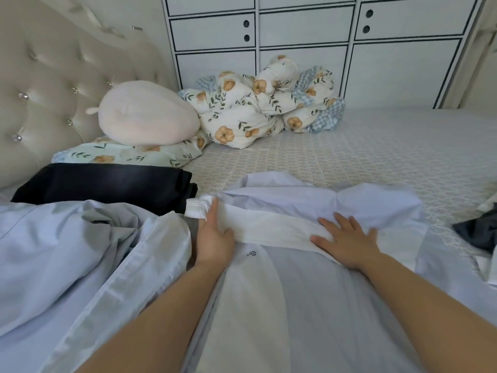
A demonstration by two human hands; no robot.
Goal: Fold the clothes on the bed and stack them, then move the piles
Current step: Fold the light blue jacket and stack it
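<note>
1. Light blue shirt (269,305) lay spread on the bed (376,157), centre foreground, one white sleeve (258,227) folded across its chest.
2. Left hand (213,238) sat at the sleeve's left end near the cuff, fingers straight and together along the fabric edge; thumb partly hidden, so a pinch couldn't be confirmed.
3. Right hand (347,240) was flat on the sleeve's right part, fingers spread and pressing, gripping nothing.
4. Second pale blue garment (67,251) was bunched at left, touching the shirt's edge.
5. Folded dark garment (107,184) sat just behind it, near the headboard (53,76).
6. Dark cloth (476,232) was at the right edge, partly cut off.
7. Far side: pink plush (148,114) on a floral pillow (121,154), crumpled floral duvet (255,109) against the white drawers (309,36).
</note>
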